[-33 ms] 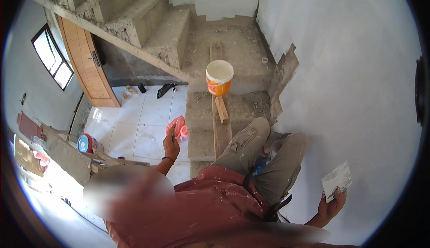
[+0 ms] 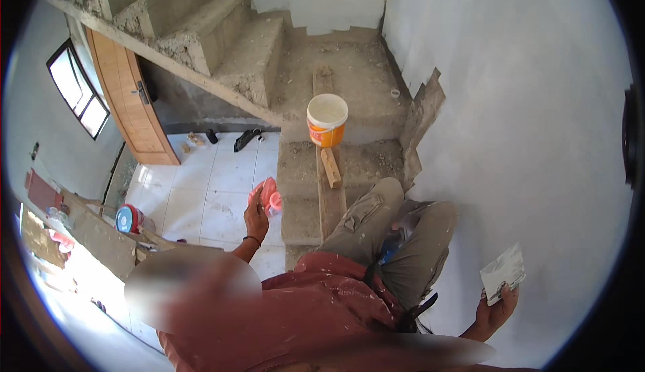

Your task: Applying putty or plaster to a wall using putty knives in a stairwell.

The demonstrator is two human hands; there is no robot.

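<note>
My right hand [image 2: 496,315] grips a flat putty scraper [image 2: 503,275], its pale face smeared with grey-white filler. The scraper is at the white wall [image 2: 510,137] on the right; whether it touches cannot be made out. On the other side my left hand [image 2: 256,221], a dark band at its wrist, is raised with its fingers stretched out and nothing visible in it. Beyond that hand, a pink plastic bag [image 2: 267,189] lies low by the stairs, partly hidden. An orange-and-white bucket [image 2: 327,120] stands ahead on a wooden plank [image 2: 330,204].
Rough concrete stairs [image 2: 235,49] climb to the upper left. A wood block [image 2: 331,168] rests on the plank before my bent knees. White floor tiles [image 2: 195,204] lie below on the left, with a lidded paint bucket [image 2: 126,218] and a wooden door [image 2: 127,96].
The view has shifted very slightly. Both hands and the scraper keep nearly the same pose.
</note>
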